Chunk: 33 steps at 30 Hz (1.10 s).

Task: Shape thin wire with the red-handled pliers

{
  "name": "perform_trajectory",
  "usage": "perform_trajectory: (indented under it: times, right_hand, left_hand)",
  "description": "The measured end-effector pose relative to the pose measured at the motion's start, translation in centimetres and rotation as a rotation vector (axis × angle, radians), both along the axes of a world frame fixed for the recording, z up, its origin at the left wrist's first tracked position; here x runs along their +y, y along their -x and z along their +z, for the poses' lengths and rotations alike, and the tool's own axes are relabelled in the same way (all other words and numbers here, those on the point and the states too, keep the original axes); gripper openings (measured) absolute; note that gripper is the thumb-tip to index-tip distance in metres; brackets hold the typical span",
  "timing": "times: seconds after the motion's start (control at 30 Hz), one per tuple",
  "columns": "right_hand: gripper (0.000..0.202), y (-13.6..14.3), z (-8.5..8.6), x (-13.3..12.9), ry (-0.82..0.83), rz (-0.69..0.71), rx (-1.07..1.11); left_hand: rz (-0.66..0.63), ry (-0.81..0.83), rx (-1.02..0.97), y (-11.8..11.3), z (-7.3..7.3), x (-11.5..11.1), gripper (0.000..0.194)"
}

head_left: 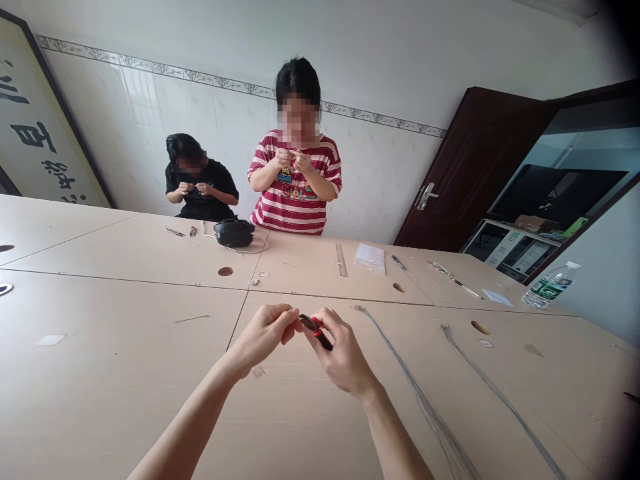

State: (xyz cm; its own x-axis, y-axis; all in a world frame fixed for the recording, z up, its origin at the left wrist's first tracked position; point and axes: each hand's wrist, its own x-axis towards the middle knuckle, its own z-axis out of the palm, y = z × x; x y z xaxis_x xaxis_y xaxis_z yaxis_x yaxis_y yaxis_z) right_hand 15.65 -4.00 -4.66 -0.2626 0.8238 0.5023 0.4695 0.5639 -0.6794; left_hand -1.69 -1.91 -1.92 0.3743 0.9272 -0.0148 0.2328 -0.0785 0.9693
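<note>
My right hand [340,350] is wrapped round a pair of small pliers [320,333] with red and black handles. The dark jaws of the pliers point left, up against the fingertips of my left hand [267,337]. Thumb and forefinger of that left hand are pinched together; whatever lies between them is too small to make out. Both hands are held above the pale wooden table [300,427]. Right of them lies a bundle of thin grey cords [400,363] with metal ends, and farther right a second cord bundle [480,373].
Two people [295,180] work with their hands across the table. Near them are a black case [234,232], a ruler [341,260], a plastic bag [371,258] and pens. A water bottle [550,285] stands at the right. A short strand [193,319] lies left.
</note>
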Motion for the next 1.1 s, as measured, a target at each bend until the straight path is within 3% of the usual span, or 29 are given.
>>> perform_trajectory:
  times: [0.17,1.1]
  right_hand:
    - [0.009,0.04,0.19,-0.04,0.010,0.001,0.001]
    - [0.007,-0.31,0.49,-0.09,-0.006,0.013,-0.011]
  left_hand:
    - [0.009,0.052,-0.022,0.10,0.03,0.05,0.019]
    - [0.020,0.034,-0.004,-0.26,0.97,-0.39,0.023]
